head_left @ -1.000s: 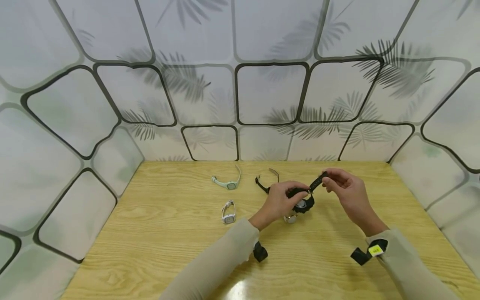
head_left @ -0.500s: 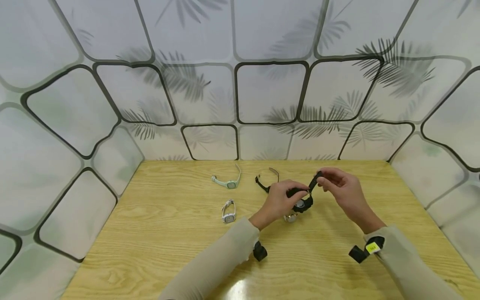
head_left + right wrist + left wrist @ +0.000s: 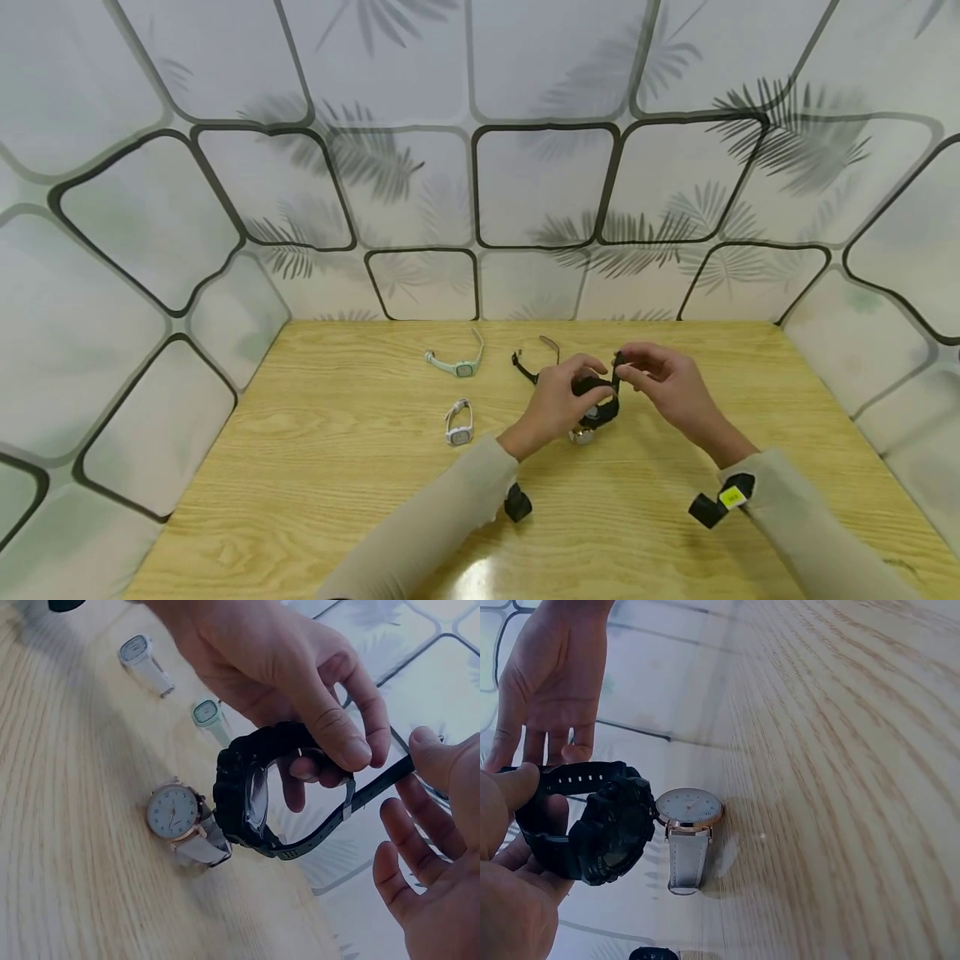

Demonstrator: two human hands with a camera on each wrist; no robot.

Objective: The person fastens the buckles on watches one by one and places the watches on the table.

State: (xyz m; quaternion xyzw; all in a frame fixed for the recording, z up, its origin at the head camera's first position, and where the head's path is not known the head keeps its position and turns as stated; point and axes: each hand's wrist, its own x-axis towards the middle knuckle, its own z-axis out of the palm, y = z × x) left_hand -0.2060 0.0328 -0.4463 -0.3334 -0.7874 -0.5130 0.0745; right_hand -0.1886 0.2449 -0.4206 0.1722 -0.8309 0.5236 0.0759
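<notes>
A chunky black wristwatch (image 3: 602, 414) is held above the table between both hands, its band bent into a loop. My left hand (image 3: 553, 402) grips the buckle side of the band; in the right wrist view the buckle (image 3: 348, 804) sits around the other strap. With thumb and fingers, my right hand (image 3: 670, 398) pinches that strap's free end (image 3: 390, 777). Just below the held watch stands a watch with a round white dial, gold rim and pale strap (image 3: 689, 808). From these views I cannot tell whether the strap is fastened.
On the wooden table (image 3: 315, 500), left of my hands, lie a mint green watch (image 3: 464, 369) and a white watch (image 3: 459, 435). Behind my left hand is a thin black watch (image 3: 527, 372), partly hidden. Patterned fabric walls (image 3: 420, 283) enclose the back and sides.
My right hand has moved left toward my left hand, bringing the strap end over until it stands nearly upright. The left hand stays almost in place with the watch.
</notes>
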